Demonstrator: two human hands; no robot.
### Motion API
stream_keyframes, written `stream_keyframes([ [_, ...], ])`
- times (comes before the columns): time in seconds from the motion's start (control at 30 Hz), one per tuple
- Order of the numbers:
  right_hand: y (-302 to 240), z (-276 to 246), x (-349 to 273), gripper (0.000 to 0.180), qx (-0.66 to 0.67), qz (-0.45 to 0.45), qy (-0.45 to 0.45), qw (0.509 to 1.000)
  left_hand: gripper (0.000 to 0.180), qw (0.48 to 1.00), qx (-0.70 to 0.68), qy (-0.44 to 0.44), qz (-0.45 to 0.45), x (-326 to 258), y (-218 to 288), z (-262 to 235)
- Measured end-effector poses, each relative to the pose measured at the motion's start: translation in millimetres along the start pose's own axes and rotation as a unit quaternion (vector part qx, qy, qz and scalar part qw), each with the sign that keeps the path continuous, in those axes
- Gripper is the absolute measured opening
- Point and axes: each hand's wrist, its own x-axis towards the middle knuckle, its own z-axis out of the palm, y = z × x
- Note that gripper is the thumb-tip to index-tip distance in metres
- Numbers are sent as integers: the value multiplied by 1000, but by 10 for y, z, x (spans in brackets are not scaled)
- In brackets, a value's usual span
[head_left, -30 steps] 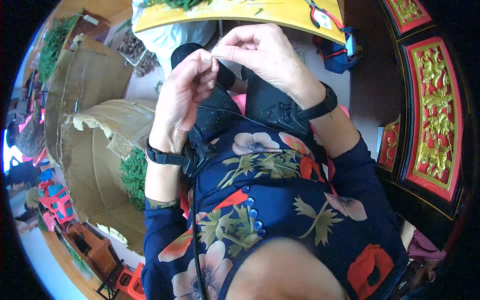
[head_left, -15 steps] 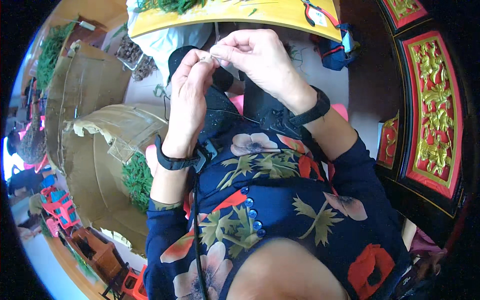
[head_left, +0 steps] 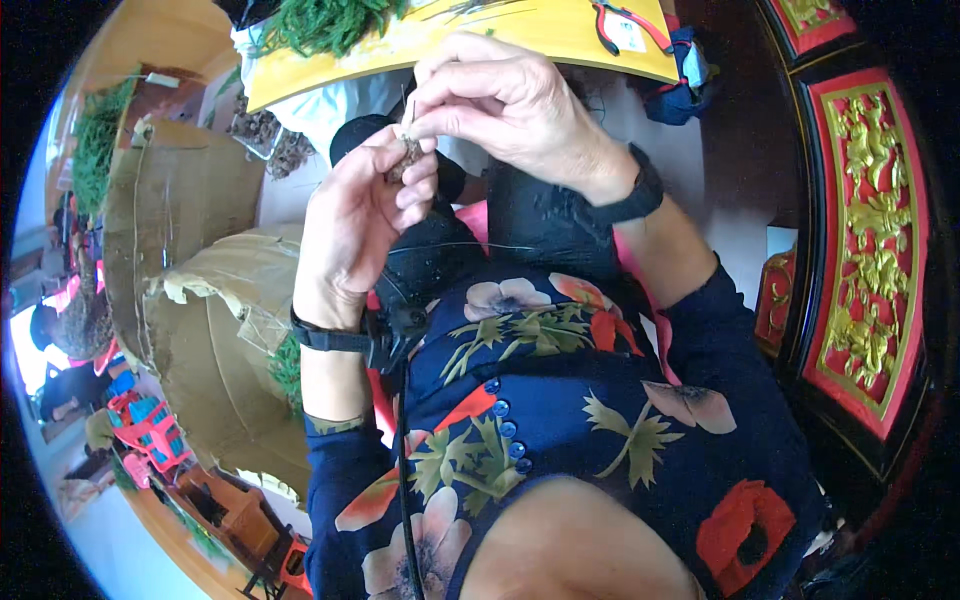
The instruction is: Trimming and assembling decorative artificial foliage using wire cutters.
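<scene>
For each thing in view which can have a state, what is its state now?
Left hand: curled, gripping the small brown piece
Right hand: fingers pinched at the piece's top; exact hold unclear
Small brown piece: held between the fingers
Cardboard box: open, edge torn
Pliers: lying on the yellow table, handles spread
Green sprigs: heaped on the table
Right wristband: fastened

Left hand (head_left: 358, 205) holding a small brown lump (head_left: 404, 165), right hand (head_left: 518, 115) pinching at its top, yellow table (head_left: 560, 45) beyond
</scene>
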Motion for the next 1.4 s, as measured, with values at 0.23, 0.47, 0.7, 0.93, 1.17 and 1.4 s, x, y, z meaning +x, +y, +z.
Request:
stream_keyframes([
  [0.23, 101, -119, 220, 11, 27, -135, -116, 984, 27, 994, -70, -43, -76, -55, 138, -66],
  [0.47, 43, -227, 298, 14, -73, -193, -128, 970, 29, 980, -94, -55, -164, 52, 308, -67],
  [0.7, -40, -253, 204, 13, -212, -187, -68, 957, 28, 988, 4, -62, -141, 141, 418, 11],
  [0.93, -333, -78, 85, 10, -246, 91, -6, 965, 21, 963, 263, 44, 40, 174, 239, 145],
  [1.17, -223, -227, 176, 10, -66, 77, -30, 994, 19, 962, 248, 74, 88, 154, 198, 99],
  [1.4, -362, -358, 458, 5, -102, -171, -85, 976, 19, 997, -14, -15, -74, 110, 355, 46],
])
